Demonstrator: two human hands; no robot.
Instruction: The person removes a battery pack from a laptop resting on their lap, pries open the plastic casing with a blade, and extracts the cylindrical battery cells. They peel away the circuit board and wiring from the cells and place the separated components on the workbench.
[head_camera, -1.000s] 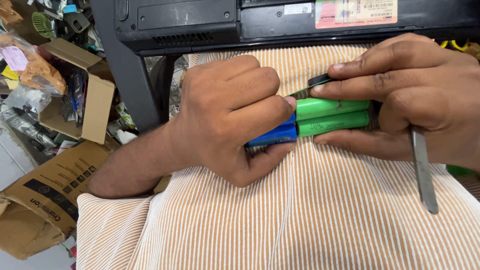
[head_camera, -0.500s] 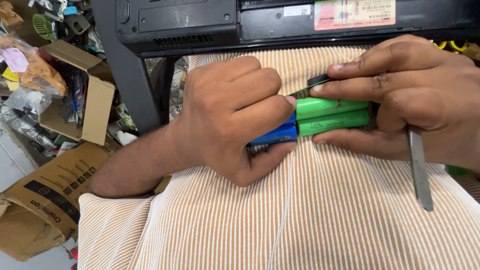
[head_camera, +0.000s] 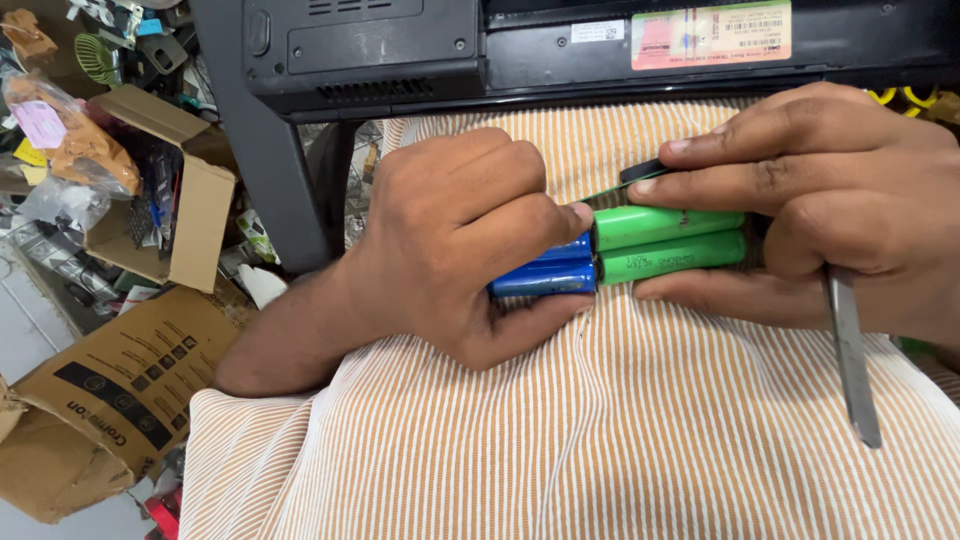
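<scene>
While both hands stay clamped as before, nothing has shifted: the left hand (head_camera: 455, 235) grips the blue cells (head_camera: 545, 272), the right hand (head_camera: 830, 215) the green cells (head_camera: 670, 240). A metal blade (head_camera: 850, 360) hangs below the right grip.

Background seen from above: a black device casing (head_camera: 560, 45) spans the upper edge, open cardboard boxes (head_camera: 190, 190) and a flattened printed carton (head_camera: 95, 405) crowd the left among plastic-bagged clutter (head_camera: 70, 150), with pale tiled floor (head_camera: 25, 310) showing between.
</scene>
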